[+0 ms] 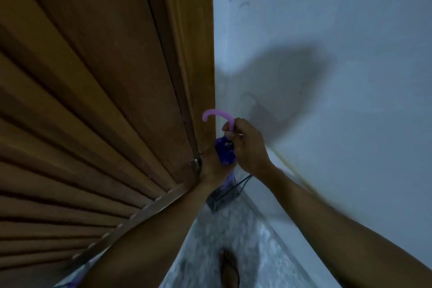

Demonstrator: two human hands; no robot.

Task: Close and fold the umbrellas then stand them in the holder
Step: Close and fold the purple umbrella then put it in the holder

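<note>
A folded purple umbrella (225,150) with a pale pink hooked handle (214,114) stands upright in the corner between door and wall. My right hand (247,145) grips the handle just below the hook. My left hand (214,166) holds the bunched purple canopy from the left, its fingers mostly hidden behind the fabric. The umbrella's lower end points down into a black wire holder (228,190) on the floor; the tip is hidden.
A brown panelled wooden door (93,100) fills the left side. A pale wall (327,54) runs along the right down to a skirting edge. The speckled floor (233,229) lies below, with my bare foot (230,269) near the bottom.
</note>
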